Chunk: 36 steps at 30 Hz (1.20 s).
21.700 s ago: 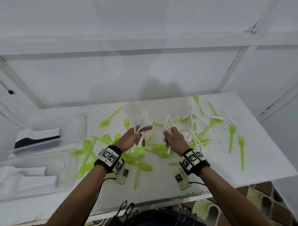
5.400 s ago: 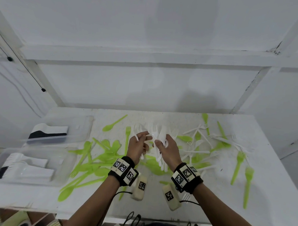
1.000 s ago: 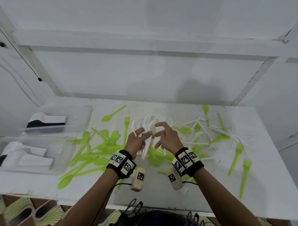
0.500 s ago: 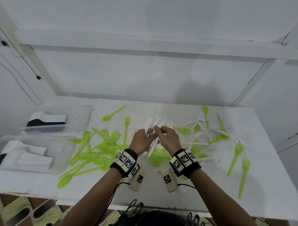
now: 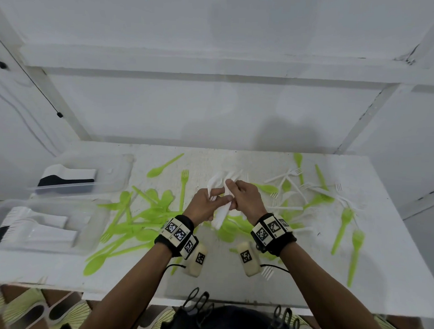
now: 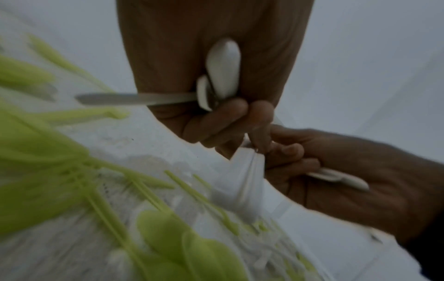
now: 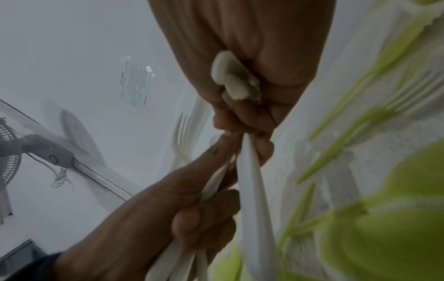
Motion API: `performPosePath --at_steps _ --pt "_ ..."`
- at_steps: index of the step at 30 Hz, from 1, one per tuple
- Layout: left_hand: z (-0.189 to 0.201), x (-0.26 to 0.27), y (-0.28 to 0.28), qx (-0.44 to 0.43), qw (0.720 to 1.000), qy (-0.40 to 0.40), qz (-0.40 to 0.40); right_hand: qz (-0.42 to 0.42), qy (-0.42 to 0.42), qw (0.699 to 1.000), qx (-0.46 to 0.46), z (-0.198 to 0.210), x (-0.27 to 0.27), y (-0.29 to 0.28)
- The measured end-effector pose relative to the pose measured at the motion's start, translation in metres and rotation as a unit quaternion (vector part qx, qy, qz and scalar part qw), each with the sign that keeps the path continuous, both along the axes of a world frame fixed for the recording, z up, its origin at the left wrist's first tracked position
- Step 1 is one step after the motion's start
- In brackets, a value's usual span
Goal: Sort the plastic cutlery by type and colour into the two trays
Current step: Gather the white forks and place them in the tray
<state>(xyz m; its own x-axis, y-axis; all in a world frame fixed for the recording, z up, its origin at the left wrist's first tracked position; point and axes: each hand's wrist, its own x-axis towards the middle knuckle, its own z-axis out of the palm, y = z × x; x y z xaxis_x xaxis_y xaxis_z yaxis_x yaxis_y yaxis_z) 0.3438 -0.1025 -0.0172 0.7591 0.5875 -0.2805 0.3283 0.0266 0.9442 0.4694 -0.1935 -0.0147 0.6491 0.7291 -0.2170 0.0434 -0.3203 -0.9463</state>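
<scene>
White counter [image 5: 379, 288], long and flat, carrying all items below. Two clear plastic trays at its left end: the near tray [image 5: 91, 224] holding white cutlery stacked in rows, the far tray [image 5: 117, 170] holding a white and black stack; the pieces in either are too blurred to tell by type. Loose green cutlery [image 5: 145, 223], spoons and forks, lying in a crossed heap left of centre and under the hands, with two green forks [image 5: 341, 230] apart toward the right end. Loose white forks [image 5: 291, 184], scattered among green pieces at the right rear. Bundle of white cutlery [image 5: 221, 213], held above the middle of the counter between both hands, at least one fork in it by the right wrist view. Left hand [image 5: 202, 205], fingers curled round the handles of the bundle. Right hand [image 5: 246, 200], fingers pinching one white piece of the same bundle just beside the left fingertips. Marker bands on both wrists [image 5: 180, 233].
</scene>
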Motion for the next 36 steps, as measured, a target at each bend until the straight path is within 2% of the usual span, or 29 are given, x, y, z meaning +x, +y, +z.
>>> performPosePath --at_steps 5,8,10,13,15,18,23,26,33,36 --pt "0.011 0.0 -0.006 0.012 0.998 -0.047 -0.03 0.09 0.032 0.995 -0.012 0.01 0.012 0.002" --pt "0.012 0.004 -0.008 0.02 0.999 -0.027 -0.017 0.068 -0.028 0.995 -0.068 0.008 0.015 -0.003" --pt "0.013 0.005 -0.011 0.023 0.999 -0.022 -0.006 0.093 -0.084 0.987 -0.1 0.009 0.015 -0.011" --pt "0.01 0.008 -0.014 0.027 0.999 -0.019 0.02 0.158 -0.097 0.977 -0.108 0.009 0.015 -0.02" --pt "0.003 0.008 -0.011 -0.002 0.998 -0.032 0.053 0.169 -0.096 0.976 -0.095 0.01 0.014 -0.022" --pt "-0.001 0.006 -0.008 -0.022 0.996 -0.032 0.079 0.124 -0.093 0.986 -0.067 0.006 0.014 -0.019" --pt "0.003 0.009 -0.009 -0.038 0.997 -0.027 0.062 0.006 -0.094 0.995 -0.029 0.005 0.011 -0.013" --pt "0.004 0.011 -0.009 -0.065 0.996 -0.036 0.05 -0.001 -0.098 0.995 -0.001 0.007 0.005 -0.013" --pt "0.003 0.014 -0.008 -0.091 0.993 -0.027 0.064 0.01 -0.098 0.995 -0.009 0.005 0.003 -0.012" --pt "0.0 0.014 -0.007 -0.1 0.993 -0.016 0.057 -0.028 -0.098 0.995 0.005 0.001 0.004 -0.01"
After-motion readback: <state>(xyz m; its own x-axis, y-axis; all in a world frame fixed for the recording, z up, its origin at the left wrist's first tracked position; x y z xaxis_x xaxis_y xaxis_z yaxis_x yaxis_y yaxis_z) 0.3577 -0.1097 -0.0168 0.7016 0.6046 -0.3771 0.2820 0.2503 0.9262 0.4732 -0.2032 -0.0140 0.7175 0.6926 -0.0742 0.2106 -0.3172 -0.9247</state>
